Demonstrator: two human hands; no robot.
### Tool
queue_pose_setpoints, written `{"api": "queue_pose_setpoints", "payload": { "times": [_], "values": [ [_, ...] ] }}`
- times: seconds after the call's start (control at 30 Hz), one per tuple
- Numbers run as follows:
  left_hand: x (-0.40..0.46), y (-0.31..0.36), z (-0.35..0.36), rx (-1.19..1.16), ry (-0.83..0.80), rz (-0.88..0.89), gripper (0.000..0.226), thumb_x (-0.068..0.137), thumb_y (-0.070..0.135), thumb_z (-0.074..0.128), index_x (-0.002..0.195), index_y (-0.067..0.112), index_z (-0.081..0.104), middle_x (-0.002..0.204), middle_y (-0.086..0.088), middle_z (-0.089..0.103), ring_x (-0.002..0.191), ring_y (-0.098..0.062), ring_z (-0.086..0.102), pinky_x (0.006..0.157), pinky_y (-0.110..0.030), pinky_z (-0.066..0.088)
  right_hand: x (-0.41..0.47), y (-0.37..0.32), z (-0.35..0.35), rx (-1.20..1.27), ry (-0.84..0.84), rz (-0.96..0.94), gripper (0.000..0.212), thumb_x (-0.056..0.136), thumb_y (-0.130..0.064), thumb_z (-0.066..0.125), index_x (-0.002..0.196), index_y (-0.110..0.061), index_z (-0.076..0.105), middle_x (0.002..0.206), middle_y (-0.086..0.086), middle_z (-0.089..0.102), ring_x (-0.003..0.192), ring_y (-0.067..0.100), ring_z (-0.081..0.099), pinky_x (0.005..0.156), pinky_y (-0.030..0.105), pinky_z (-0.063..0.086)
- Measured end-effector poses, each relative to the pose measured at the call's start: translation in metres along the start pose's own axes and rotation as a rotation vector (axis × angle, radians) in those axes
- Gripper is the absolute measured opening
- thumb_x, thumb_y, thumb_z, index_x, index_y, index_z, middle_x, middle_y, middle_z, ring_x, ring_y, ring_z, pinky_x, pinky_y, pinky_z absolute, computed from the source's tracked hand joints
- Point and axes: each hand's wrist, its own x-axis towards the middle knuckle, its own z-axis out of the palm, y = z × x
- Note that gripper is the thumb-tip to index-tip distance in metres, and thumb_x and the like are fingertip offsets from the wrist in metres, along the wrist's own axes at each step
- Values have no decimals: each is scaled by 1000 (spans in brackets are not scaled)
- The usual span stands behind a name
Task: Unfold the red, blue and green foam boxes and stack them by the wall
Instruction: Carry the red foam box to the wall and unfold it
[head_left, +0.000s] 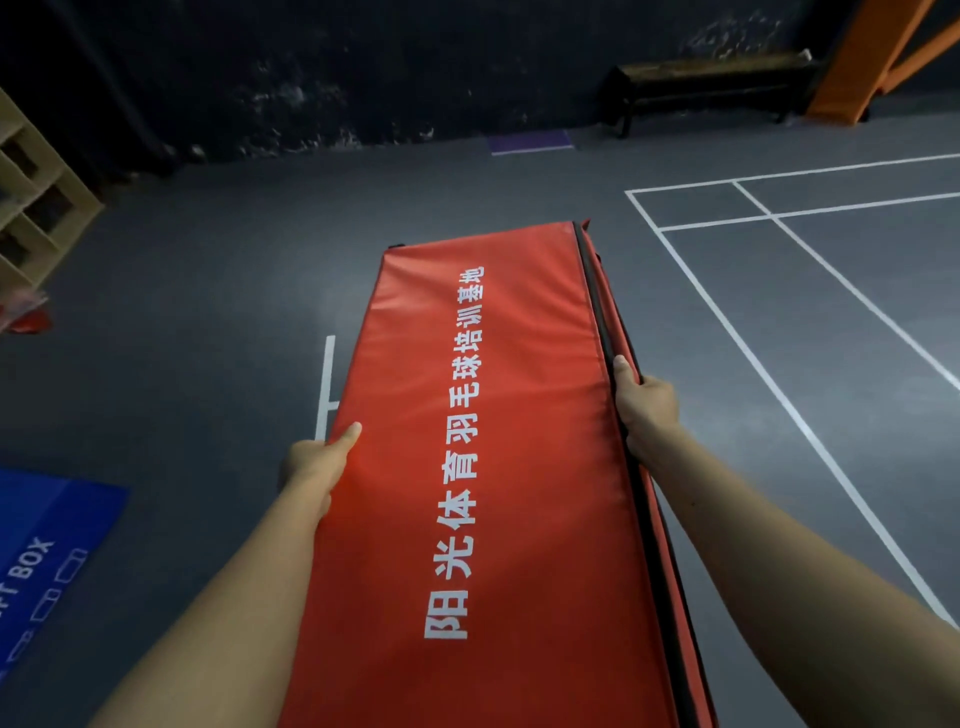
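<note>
Hands, left hand (311, 462) and right hand (647, 410), grip red foam box (483, 467) on opposite edges.

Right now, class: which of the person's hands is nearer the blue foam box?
Left. The left hand grips the red box's left edge, toward the blue foam box; the right hand grips the far edge.

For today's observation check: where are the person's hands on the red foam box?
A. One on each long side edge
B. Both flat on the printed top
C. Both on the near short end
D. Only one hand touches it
A: the left hand holds the left long edge of the red foam box, the right hand the right long edge.
</note>
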Motion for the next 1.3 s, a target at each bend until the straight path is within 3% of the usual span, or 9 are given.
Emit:
{"api": "queue_pose_setpoints", "payload": {
  "times": [0.1,0.27,0.5,0.63,0.87,1.03,1.3],
  "values": [
    [42,45,15,-42,-1,-36,56,77,61,77,76,7,64,80,-7,67,70,-27,61,68,-36,49,52,-40,32,12,-19,-10,55,95,-52,60,76,-1,68,66,10,57,63,22,54,59,33,41],
    [116,118,43,-92,4,-38,56,74,63,78,84,9,71,90,-8,71,84,-31,67,71,-36,50,134,-98,87,32,-9,-54,61,94,-51,61,72,5,62,63,12,48,58,20,47,57,33,36],
    [247,216,82,-119,-39,-19,57,72,63,79,84,9,72,89,-7,72,86,-31,69,82,-39,56,245,-175,183,36,0,-99,48,95,-47,62,72,-5,62,62,9,47,54,19,44,56,32,35],
    [322,293,103,-94,-37,4,75,68,69,78,113,9,72,113,-10,73,101,-32,69,86,-36,53,321,-219,234,57,29,-78,53,94,-49,62,68,-3,62,60,7,48,55,19,46,56,32,37],
    [420,419,142,-35,-14,75,61,71,67,77,91,9,75,99,-12,75,93,-32,70,80,-35,52,436,-288,298,112,36,-52,51,97,-46,61,59,-12,53,54,1,46,47,16,41,50,28,34],
    [486,500,186,-7,25,75,68,70,69,76,101,8,75,101,-12,75,93,-33,71,80,-35,54,540,-322,343,136,10,-32,51,91,-53,63,80,-3,69,63,7,49,57,19,46,57,34,39],
    [591,623,264,24,65,-3,77,72,68,77,115,4,71,116,-17,72,105,-37,68,91,-41,55,713,-403,425,92,-53,-33,49,93,-51,62,67,-10,61,59,4,51,53,20,47,54,30,39]
  ]
}}
